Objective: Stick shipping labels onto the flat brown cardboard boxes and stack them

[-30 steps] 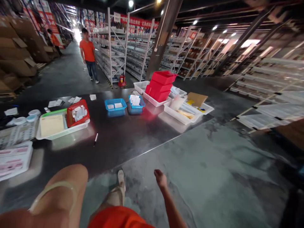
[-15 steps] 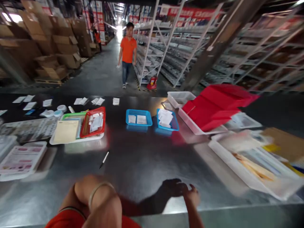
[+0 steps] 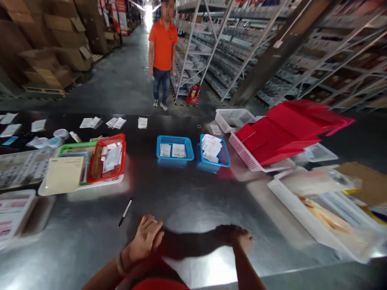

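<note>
My left hand (image 3: pixel 148 235), with a band round its wrist, hovers over the near part of the dark shiny table (image 3: pixel 187 193). Its fingers are loosely bent and slightly apart, and nothing shows in them. A black-and-white pen (image 3: pixel 125 212) lies just beyond it to the left, untouched. To the right, my right hand (image 3: pixel 243 240) rests at the tabletop near the front edge, fingers partly spread and blurred, with no object visible in it. Farther back stand a blue basket (image 3: pixel 174 158) with two stacks of white slips and another blue basket (image 3: pixel 227 156) heaped with white packets.
At left, a red basket (image 3: pixel 123 153) sits on a white tray (image 3: pixel 45 190) beside a cream pad (image 3: pixel 64 174). Red bags (image 3: pixel 281 129) fill a white basket (image 3: pixel 242 152) at right. A long white bin (image 3: pixel 305 217) stands nearer. Across the table stands a person in orange (image 3: pixel 163 48).
My left arm, crossed and bent before, has unfolded, and the hand now shows over the table. The right hand stays about where it was. The person opposite has come closer.
</note>
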A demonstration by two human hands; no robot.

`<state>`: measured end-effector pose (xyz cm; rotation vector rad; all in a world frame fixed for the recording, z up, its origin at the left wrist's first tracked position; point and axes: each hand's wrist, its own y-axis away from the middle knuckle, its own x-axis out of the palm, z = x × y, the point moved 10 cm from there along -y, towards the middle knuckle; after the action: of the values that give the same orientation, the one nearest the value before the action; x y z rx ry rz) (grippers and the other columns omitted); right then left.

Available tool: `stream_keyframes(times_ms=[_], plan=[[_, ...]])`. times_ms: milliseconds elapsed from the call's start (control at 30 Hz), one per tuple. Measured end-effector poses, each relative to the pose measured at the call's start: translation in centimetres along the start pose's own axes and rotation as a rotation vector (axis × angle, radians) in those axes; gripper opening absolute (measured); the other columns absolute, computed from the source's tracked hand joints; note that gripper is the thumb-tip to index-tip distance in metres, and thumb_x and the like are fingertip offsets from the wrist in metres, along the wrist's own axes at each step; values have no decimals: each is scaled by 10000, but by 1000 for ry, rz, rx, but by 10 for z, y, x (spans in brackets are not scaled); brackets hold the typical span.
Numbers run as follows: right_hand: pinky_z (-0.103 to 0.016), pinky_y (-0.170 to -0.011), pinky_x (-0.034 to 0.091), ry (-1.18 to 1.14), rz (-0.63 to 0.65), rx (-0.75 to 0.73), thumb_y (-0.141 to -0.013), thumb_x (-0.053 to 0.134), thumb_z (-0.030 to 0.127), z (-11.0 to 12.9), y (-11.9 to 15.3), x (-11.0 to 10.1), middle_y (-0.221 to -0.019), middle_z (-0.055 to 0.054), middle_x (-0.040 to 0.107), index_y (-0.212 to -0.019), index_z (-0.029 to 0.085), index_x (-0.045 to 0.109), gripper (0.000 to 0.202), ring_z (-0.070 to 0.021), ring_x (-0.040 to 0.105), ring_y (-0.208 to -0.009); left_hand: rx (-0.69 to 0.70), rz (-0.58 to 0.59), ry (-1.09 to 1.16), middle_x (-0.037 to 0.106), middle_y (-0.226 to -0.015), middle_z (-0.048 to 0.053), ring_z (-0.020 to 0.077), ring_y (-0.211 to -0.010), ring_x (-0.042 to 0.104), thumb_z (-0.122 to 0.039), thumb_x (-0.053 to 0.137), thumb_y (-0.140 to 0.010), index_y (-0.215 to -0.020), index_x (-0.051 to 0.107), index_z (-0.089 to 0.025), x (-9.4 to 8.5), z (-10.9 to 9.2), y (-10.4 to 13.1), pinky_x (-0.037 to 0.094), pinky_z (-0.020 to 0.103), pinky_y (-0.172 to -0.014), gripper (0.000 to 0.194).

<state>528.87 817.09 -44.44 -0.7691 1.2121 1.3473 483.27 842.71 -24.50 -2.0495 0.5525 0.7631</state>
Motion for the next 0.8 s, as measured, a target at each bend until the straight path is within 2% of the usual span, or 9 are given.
stream_keyframes(times_ms=[67,167,267,333,433,567,700,800], plan=[[-676,-1093,475,-43,-79,-45,-984,480,388,-2,8,10,-1537,-308,555,-1443,137,634,546,-485,518,-1456,-43,50,-50,774,-906,63,174,-846,705,-103,512,-1001,-1283,692,-131,36,17,34,574,335,-890,336],[-692,-1140,421,-82,-197,-164,-1004,397,421,-3,20,21,-1615,-249,502,-1465,218,605,545,-447,431,-1532,-187,153,-250,813,-1101,93,211,-1061,720,-129,529,-986,-1298,752,-183,88,48,103,537,335,-956,387],[-692,-1156,395,-73,-217,-173,-1002,372,436,-10,22,28,-1619,-232,496,-1470,243,593,552,-435,410,-1541,-266,233,-443,825,-1184,81,259,-1206,682,-270,662,-943,-1224,829,-268,120,66,166,465,386,-1076,327],[-694,-1151,392,-53,-225,-180,-999,366,428,-10,20,29,-1612,-239,496,-1464,233,591,553,-437,406,-1534,-283,292,-498,818,-1262,68,280,-1295,646,-364,702,-934,-1249,833,-320,132,71,191,422,403,-1135,344],[-703,-1126,402,-30,-226,-185,-990,369,402,-8,18,28,-1597,-247,504,-1439,230,605,535,-445,420,-1513,-310,334,-500,805,-1328,47,280,-1351,628,-435,709,-938,-1291,819,-351,135,75,204,413,402,-1172,379],[-716,-1131,395,-30,-223,-164,-983,369,408,-8,17,29,-1599,-254,497,-1397,213,627,525,-453,411,-1515,-319,325,-441,797,-1369,26,256,-1336,661,-444,710,-942,-1305,813,-344,131,75,203,429,383,-1188,391],[-739,-1129,390,-42,-229,-157,-984,362,413,-8,17,28,-1597,-255,500,-1357,224,641,503,-462,403,-1521,-311,270,-458,810,-1344,-1,272,-1305,688,-449,713,-915,-1239,839,-394,128,75,205,473,401,-1148,352],[-753,-1110,397,-42,-241,-168,-981,360,404,-6,19,26,-1586,-270,505,-1360,217,636,505,-475,410,-1508,-302,282,-482,808,-1343,-4,285,-1340,666,-447,724,-886,-1236,837,-413,130,74,207,484,411,-1133,369]])
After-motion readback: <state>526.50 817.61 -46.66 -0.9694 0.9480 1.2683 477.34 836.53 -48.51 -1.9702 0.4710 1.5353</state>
